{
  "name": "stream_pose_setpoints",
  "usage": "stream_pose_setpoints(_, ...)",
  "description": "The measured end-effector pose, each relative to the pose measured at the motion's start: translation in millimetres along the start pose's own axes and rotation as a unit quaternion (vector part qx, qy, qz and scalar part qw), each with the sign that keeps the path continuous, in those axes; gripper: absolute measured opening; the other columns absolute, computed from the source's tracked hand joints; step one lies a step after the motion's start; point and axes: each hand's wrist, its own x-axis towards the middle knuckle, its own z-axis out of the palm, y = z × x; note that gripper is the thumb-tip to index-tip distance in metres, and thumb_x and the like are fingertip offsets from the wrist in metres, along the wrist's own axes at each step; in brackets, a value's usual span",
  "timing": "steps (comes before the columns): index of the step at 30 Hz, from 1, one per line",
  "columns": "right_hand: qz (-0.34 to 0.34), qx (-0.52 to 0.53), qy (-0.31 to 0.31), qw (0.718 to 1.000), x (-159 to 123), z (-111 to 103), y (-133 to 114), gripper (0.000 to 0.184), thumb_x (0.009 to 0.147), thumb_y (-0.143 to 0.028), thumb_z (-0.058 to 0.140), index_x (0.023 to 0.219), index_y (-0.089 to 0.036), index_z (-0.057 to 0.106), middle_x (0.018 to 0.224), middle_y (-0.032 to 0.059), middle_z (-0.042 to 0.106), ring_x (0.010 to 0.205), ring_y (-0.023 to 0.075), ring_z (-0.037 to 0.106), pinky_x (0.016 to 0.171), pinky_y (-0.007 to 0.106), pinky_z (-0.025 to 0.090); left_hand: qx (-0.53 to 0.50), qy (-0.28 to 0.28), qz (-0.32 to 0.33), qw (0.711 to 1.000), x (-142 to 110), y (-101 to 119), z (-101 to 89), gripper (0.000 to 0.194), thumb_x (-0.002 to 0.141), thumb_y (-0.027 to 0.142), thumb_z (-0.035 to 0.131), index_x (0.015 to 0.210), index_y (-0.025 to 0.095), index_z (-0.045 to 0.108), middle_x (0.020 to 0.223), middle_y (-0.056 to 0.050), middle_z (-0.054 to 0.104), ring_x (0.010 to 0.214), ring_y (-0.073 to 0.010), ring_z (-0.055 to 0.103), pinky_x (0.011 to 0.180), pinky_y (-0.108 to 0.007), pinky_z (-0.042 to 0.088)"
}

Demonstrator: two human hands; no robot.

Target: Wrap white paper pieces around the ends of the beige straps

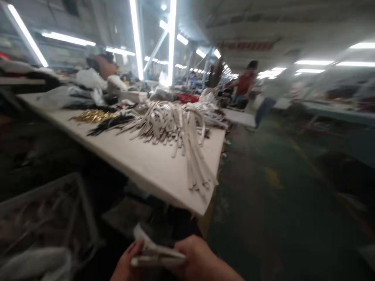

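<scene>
**Both hands close on a bundle of pale strips below the worktop's corner**

At the bottom edge of the head view, the person's left hand [126, 262] and right hand [197, 260] grip a small flat bundle of pale, off-white strips [156, 255] between them, fingers [135, 248] clenched round its left end while the right hand covers the other. The bundle sits low and close to the body, beneath and in front of the near corner of the long white worktop [152, 168], clear of it. Its long axis runs roughly left to right across the frame, nearly level; a loose pale flap [140, 234] rises from the left end towards the worktop. By appearances the strips are being gathered or squared up in the hands; any next move would call for a firm two-handed hold so the stack does not fan apart. Motion blur hides the finer detail.

On the worktop lies a large heap of similar cream straps [175, 125], some trailing over the near corner, beside dark strips [108, 124] and a pile of gold-coloured metal fittings [93, 115]. A clear plastic crate [47, 218] stands lower left. Another person in a red top [244, 88] works well beyond.
</scene>
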Motion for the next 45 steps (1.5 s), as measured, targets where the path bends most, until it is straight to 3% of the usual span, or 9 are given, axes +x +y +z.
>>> stream_pose_setpoints(4,-0.038,-0.080,-0.005,0.996,26,5,6,0.022,0.081,-0.032,0.060,0.065,-0.017,0.065,0.060,0.0002,0.061,0.057,0.0135,0.050,0.050,0.022,0.029,-0.068,-0.014,-0.077,0.995,-14,-23,-6.9,0.025,0.059,0.017,0.086,0.072,0.012,0.065,0.066,-0.001,0.061,0.057,-0.0110,0.058,0.054,-0.020,0.047)
stream_pose_setpoints(11,-0.054,-0.064,-0.092,0.992,10,-19,7,0.033,0.086,-0.043,0.054,0.068,-0.017,0.064,0.061,0.0012,0.062,0.055,0.0129,0.050,0.049,0.022,0.029,-0.119,0.002,-0.044,0.992,-8,-17,-9.4,0.026,0.061,0.019,0.085,0.075,0.011,0.064,0.064,0.000,0.062,0.053,-0.0090,0.056,0.053,-0.019,0.047)
stream_pose_setpoints(17,-0.049,-0.107,-0.048,0.992,29,-4,2,0.032,0.087,-0.039,0.052,0.068,-0.015,0.064,0.062,0.0017,0.062,0.055,0.0120,0.048,0.049,0.020,0.030,-0.086,-0.044,-0.078,0.992,-11,-29,-5.9,0.029,0.060,0.019,0.086,0.078,0.012,0.065,0.068,0.000,0.064,0.055,-0.0086,0.058,0.054,-0.019,0.047)
stream_pose_setpoints(24,-0.031,-0.112,-0.132,0.984,9,-23,-3,0.030,0.086,-0.038,0.052,0.066,-0.016,0.060,0.058,-0.0003,0.058,0.053,0.0109,0.046,0.047,0.020,0.029,-0.121,0.011,-0.032,0.992,1,1,-25.4,0.025,0.063,0.018,0.085,0.074,0.011,0.063,0.060,0.002,0.060,0.049,-0.0075,0.054,0.050,-0.018,0.047)
stream_pose_setpoints(31,-0.029,0.046,-0.109,0.993,42,2,0,0.032,0.084,-0.044,0.055,0.071,-0.015,0.060,0.057,-0.0002,0.056,0.050,0.0111,0.048,0.044,0.020,0.033,-0.085,-0.053,-0.078,0.992,-11,-17,-3.7,0.028,0.063,0.019,0.085,0.081,0.011,0.065,0.065,0.000,0.062,0.050,-0.0074,0.055,0.048,-0.017,0.045)
stream_pose_setpoints(34,-0.039,0.148,-0.084,0.985,54,3,9,0.037,0.085,-0.048,0.056,0.078,-0.014,0.065,0.061,0.0013,0.061,0.052,0.0128,0.053,0.047,0.022,0.040,-0.083,-0.054,-0.076,0.992,-12,-13,-7.9,0.028,0.065,0.020,0.084,0.083,0.011,0.065,0.066,0.000,0.063,0.051,-0.0081,0.056,0.050,-0.018,0.047)
stream_pose_setpoints(37,-0.116,0.175,-0.011,0.978,51,-6,15,0.033,0.087,-0.043,0.057,0.097,-0.015,0.071,0.092,0.0085,0.072,0.078,0.0205,0.066,0.066,0.029,0.052,-0.101,-0.038,-0.088,0.990,-11,-4,-18.8,0.023,0.066,0.017,0.083,0.081,0.012,0.065,0.067,0.000,0.064,0.051,-0.0072,0.056,0.052,-0.018,0.048)
stream_pose_setpoints(40,-0.267,0.089,-0.030,0.959,44,-8,14,0.027,0.087,-0.029,0.062,0.112,-0.021,0.070,0.127,0.0114,0.063,0.114,0.0254,0.061,0.092,0.035,0.050,-0.089,-0.080,-0.095,0.988,-12,-1,-20.5,0.021,0.067,0.018,0.081,0.082,0.011,0.067,0.073,-0.004,0.068,0.060,-0.0121,0.062,0.057,-0.021,0.050)
stream_pose_setpoints(45,-0.354,0.044,-0.039,0.933,40,0,-2,0.016,0.089,-0.025,0.062,0.100,-0.021,0.073,0.108,0.0086,0.071,0.092,0.0184,0.068,0.081,0.027,0.051,-0.073,-0.176,-0.065,0.980,-18,-8,-7.1,0.026,0.069,0.019,0.078,0.093,0.014,0.070,0.089,-0.009,0.073,0.082,-0.0231,0.068,0.068,-0.027,0.053)
